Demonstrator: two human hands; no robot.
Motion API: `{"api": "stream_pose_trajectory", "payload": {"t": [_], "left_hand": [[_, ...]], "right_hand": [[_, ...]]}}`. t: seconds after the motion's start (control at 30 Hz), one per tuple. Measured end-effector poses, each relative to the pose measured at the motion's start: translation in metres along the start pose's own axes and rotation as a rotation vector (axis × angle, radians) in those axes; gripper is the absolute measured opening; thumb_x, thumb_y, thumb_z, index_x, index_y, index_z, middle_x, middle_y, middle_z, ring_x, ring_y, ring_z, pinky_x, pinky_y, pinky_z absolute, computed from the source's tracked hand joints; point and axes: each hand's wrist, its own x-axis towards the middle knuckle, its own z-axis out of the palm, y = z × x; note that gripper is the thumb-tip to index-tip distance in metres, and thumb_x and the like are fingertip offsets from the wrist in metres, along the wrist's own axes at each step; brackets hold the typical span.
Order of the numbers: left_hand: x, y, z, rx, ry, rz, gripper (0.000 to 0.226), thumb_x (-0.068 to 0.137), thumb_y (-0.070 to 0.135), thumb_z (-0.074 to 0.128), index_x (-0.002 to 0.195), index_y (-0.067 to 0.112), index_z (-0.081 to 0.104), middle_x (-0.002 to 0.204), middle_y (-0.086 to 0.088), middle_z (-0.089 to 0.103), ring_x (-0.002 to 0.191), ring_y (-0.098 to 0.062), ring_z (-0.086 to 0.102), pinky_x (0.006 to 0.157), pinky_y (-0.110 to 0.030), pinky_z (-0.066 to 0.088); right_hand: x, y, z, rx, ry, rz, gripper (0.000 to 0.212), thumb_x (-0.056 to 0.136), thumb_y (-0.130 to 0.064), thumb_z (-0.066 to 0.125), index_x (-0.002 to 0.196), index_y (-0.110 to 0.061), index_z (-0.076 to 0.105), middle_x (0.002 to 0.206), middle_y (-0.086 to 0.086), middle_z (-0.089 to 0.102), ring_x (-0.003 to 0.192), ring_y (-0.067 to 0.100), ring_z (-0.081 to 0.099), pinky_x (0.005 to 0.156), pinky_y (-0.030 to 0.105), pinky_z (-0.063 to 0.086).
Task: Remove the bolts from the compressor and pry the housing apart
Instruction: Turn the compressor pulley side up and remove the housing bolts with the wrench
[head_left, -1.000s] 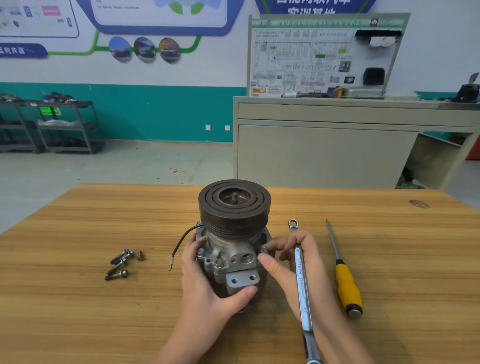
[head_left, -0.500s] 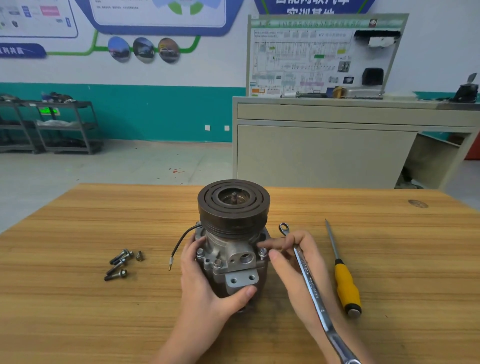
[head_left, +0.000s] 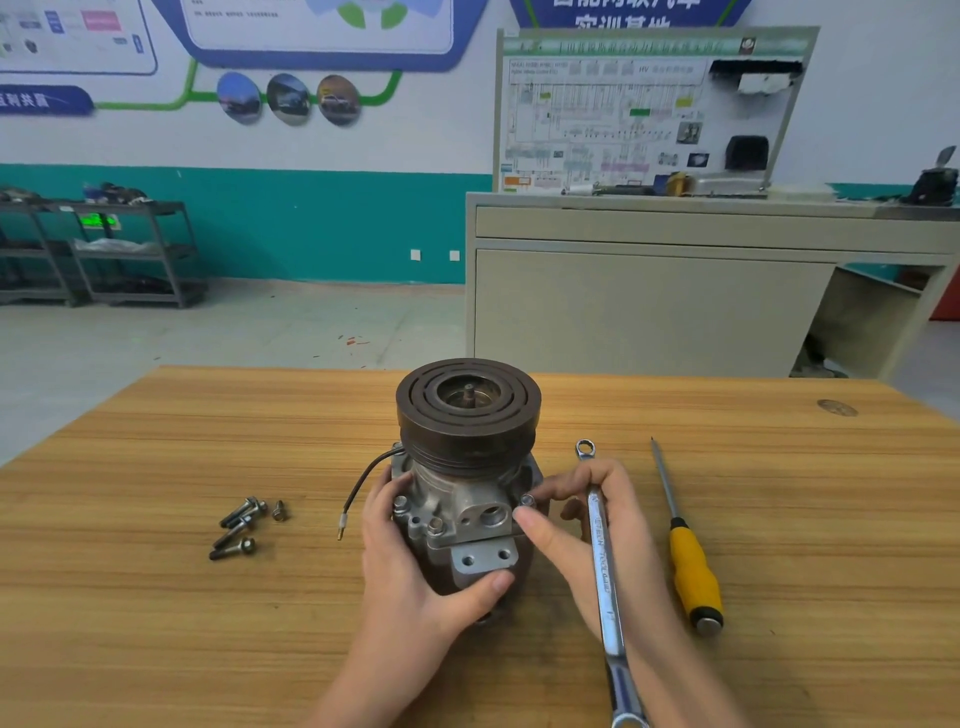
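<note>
Hands: left grips compressor; right pinches bolt.

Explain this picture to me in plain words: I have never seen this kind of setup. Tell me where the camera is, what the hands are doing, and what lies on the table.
The one view comes from a camera worn on the person's head, looking down at two bare hands over a wooden table.

In the middle stands a grey metal compressor with a dark grooved pulley on top. The left hand grips its body to steady it. The right hand pinches a bolt head on the compressor's right side between thumb and forefinger, while a long silver ring wrench lies held in the same hand.

To the left lie several loose bolts already taken out. To the right lies a yellow-handled screwdriver, untouched. A thin black wire hangs from the compressor.
</note>
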Motion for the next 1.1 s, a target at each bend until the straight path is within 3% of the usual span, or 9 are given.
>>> {"api": "stream_pose_trajectory", "payload": {"t": [0.17, 0.27, 0.33, 0.4, 0.7, 0.83, 0.93, 1.0, 1.1], "left_hand": [[-0.001, 0.000, 0.002, -0.009, 0.008, 0.025, 0.105, 0.046, 0.065, 0.077, 0.129, 0.052, 0.013, 0.153, -0.001, 0.022, 0.143, -0.017, 0.026, 0.118, -0.044, 0.026], [-0.005, 0.004, 0.003, 0.039, 0.126, 0.166, 0.090, 0.056, 0.072, 0.071, 0.128, 0.057, 0.019, 0.156, -0.003, 0.013, 0.147, -0.013, 0.014, 0.118, -0.026, 0.018], [-0.008, 0.005, 0.003, 0.113, 0.192, 0.356, 0.055, 0.074, 0.075, 0.057, 0.121, 0.055, 0.037, 0.158, -0.004, 0.009, 0.149, -0.015, 0.008, 0.116, -0.018, 0.014], [-0.010, 0.006, 0.005, 0.211, 0.205, 0.468, 0.032, 0.087, 0.070, 0.046, 0.107, 0.046, 0.054, 0.159, 0.002, 0.009, 0.150, -0.024, 0.006, 0.118, -0.027, 0.011], [-0.013, 0.012, 0.011, 0.197, 0.258, 0.514, 0.016, 0.093, 0.048, 0.052, 0.090, 0.038, 0.064, 0.157, -0.002, 0.027, 0.148, -0.032, 0.015, 0.119, -0.035, 0.013], [-0.009, 0.014, -0.002, -0.003, 0.458, 0.354, 0.020, 0.085, 0.027, 0.051, 0.074, 0.013, 0.061, 0.150, -0.009, 0.038, 0.142, -0.028, 0.032, 0.113, -0.047, 0.029], [0.015, 0.005, -0.043, 0.076, 0.633, -0.018, 0.037, 0.083, 0.033, 0.044, 0.073, 0.003, 0.063, 0.150, -0.006, 0.035, 0.134, -0.026, 0.037, 0.112, -0.045, 0.029], [0.033, -0.010, -0.078, 0.325, 0.588, -0.238, 0.034, 0.081, 0.037, 0.044, 0.074, 0.012, 0.065, 0.150, -0.013, 0.036, 0.133, -0.030, 0.035, 0.110, -0.043, 0.027], [0.044, -0.039, -0.115, 0.676, 0.285, -0.408, 0.020, 0.093, 0.033, 0.056, 0.089, 0.022, 0.072, 0.152, -0.011, 0.036, 0.133, -0.041, 0.036, 0.108, -0.050, 0.031]], "right_hand": [[0.004, -0.004, -0.002, 0.081, 0.013, -0.015, 0.036, 0.077, -0.015, 0.077, 0.083, -0.040, 0.053, 0.096, -0.008, 0.071, 0.088, 0.010, 0.065, 0.079, 0.024, 0.050], [0.004, -0.008, -0.005, 0.154, 0.048, -0.038, 0.028, 0.075, -0.022, 0.075, 0.083, -0.040, 0.055, 0.099, -0.001, 0.071, 0.092, 0.019, 0.066, 0.083, 0.037, 0.051], [0.002, -0.009, -0.005, 0.159, 0.040, -0.082, 0.029, 0.074, -0.021, 0.073, 0.084, -0.039, 0.054, 0.096, 0.002, 0.071, 0.089, 0.022, 0.065, 0.082, 0.033, 0.051], [-0.001, -0.011, -0.002, 0.162, 0.007, -0.130, 0.031, 0.073, -0.018, 0.074, 0.083, -0.039, 0.053, 0.092, 0.003, 0.071, 0.086, 0.020, 0.065, 0.079, 0.023, 0.050], [-0.013, -0.015, 0.008, 0.278, -0.131, -0.119, 0.033, 0.074, -0.005, 0.076, 0.082, -0.018, 0.046, 0.086, -0.003, 0.073, 0.085, 0.007, 0.068, 0.078, 0.010, 0.047], [-0.011, -0.015, 0.007, 0.372, -0.101, -0.118, 0.017, 0.083, -0.049, 0.068, 0.086, -0.034, 0.059, 0.094, 0.008, 0.074, 0.093, 0.019, 0.068, 0.084, 0.018, 0.048], [-0.008, -0.009, 0.004, 0.432, 0.013, -0.029, 0.040, 0.085, -0.067, 0.052, 0.084, -0.030, 0.065, 0.082, 0.013, 0.073, 0.084, 0.026, 0.068, 0.080, 0.027, 0.048], [-0.005, -0.007, 0.002, 0.486, 0.049, 0.057, 0.051, 0.080, -0.074, 0.049, 0.080, -0.026, 0.068, 0.074, 0.014, 0.071, 0.076, 0.028, 0.068, 0.075, 0.030, 0.049], [-0.002, -0.005, 0.001, 0.592, 0.050, 0.161, 0.059, 0.073, -0.078, 0.054, 0.076, -0.021, 0.071, 0.067, 0.012, 0.067, 0.068, 0.024, 0.066, 0.068, 0.026, 0.051]]}}
